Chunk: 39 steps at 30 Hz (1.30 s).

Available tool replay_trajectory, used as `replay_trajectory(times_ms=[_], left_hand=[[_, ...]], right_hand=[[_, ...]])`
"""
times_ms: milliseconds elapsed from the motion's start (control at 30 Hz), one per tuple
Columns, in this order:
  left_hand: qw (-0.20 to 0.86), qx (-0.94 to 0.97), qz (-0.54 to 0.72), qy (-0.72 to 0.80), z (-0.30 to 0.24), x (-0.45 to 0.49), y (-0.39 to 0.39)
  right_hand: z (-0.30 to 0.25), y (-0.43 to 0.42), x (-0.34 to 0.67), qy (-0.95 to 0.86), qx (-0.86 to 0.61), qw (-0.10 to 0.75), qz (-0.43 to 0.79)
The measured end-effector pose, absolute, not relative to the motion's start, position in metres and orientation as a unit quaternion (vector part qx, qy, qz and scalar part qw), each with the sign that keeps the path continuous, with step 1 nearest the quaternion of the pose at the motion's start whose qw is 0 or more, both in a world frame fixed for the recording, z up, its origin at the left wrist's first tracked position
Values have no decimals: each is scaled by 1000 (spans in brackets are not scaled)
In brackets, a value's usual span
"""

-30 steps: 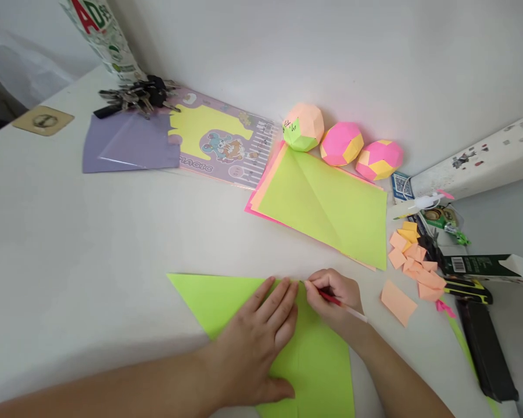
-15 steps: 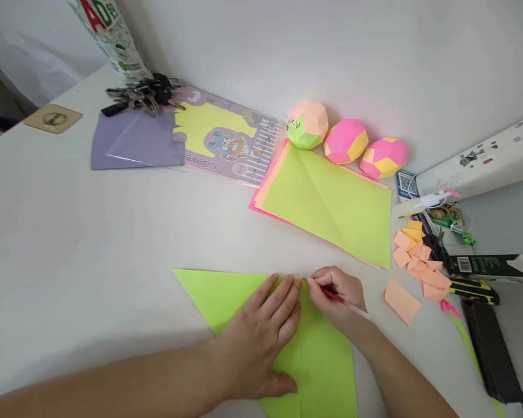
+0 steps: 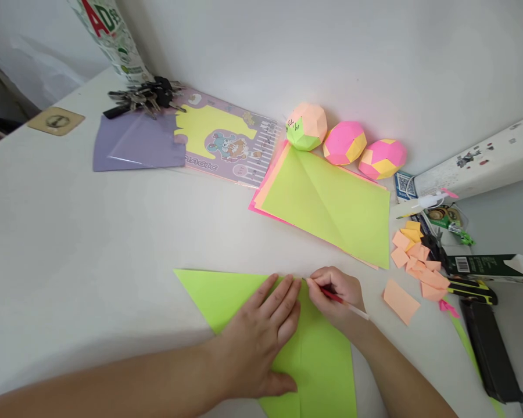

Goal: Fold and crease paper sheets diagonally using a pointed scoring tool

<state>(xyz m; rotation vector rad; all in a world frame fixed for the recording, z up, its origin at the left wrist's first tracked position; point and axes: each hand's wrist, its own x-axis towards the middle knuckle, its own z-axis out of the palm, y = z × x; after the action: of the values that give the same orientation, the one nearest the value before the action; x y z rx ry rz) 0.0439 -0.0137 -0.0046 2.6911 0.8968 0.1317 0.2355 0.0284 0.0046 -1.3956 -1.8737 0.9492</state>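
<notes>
A folded sheet of lime-green paper point(image 3: 326, 371) lies on the white table at the front. My left hand point(image 3: 261, 337) rests flat on it, fingers stretched toward the top edge and thumb out to the side. Just right of those fingertips, my right hand point(image 3: 337, 296) is closed on a slim red pencil point(image 3: 333, 295) with a pale rear end. The pencil's tip meets the paper's top edge, near a vertical crease. Part of the sheet is hidden under my left hand and forearm.
Behind lies a stack of coloured paper point(image 3: 331, 203), with several faceted paper balls point(image 3: 345, 142) along it. Small peach paper pieces point(image 3: 418, 258), a yellow-black cutter point(image 3: 473, 290) and a black case point(image 3: 490, 351) are at right. Keys point(image 3: 146, 96) sit on a purple folder point(image 3: 135, 145) at left.
Both hands, the pencil and the green sheet stay almost where they were. Only a slight shift of the camera view shows.
</notes>
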Motion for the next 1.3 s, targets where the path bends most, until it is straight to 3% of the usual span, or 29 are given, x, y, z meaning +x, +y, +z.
replay_trajectory(times_ms=[133, 333, 433, 700, 900, 1100, 1300], left_hand=[[131, 936, 60, 320, -4, 43, -15], [122, 933, 84, 327, -9, 41, -10], [114, 931, 103, 330, -14, 38, -1], [49, 946, 96, 305, -4, 26, 24], [-1, 956, 45, 289, 7, 37, -3], [12, 941, 23, 338, 3, 45, -34], [91, 934, 7, 345, 0, 42, -38]], right_hand=[[2, 28, 237, -689, -521, 330, 381], [-4, 35, 242, -579, -505, 507, 391], [-5, 40, 246, -570, -511, 547, 339], [-4, 47, 247, -651, -525, 432, 336], [-6, 51, 246, -650, -545, 417, 327], [-6, 49, 246, -641, -558, 412, 328], [-9, 50, 246, -636, -563, 416, 325]])
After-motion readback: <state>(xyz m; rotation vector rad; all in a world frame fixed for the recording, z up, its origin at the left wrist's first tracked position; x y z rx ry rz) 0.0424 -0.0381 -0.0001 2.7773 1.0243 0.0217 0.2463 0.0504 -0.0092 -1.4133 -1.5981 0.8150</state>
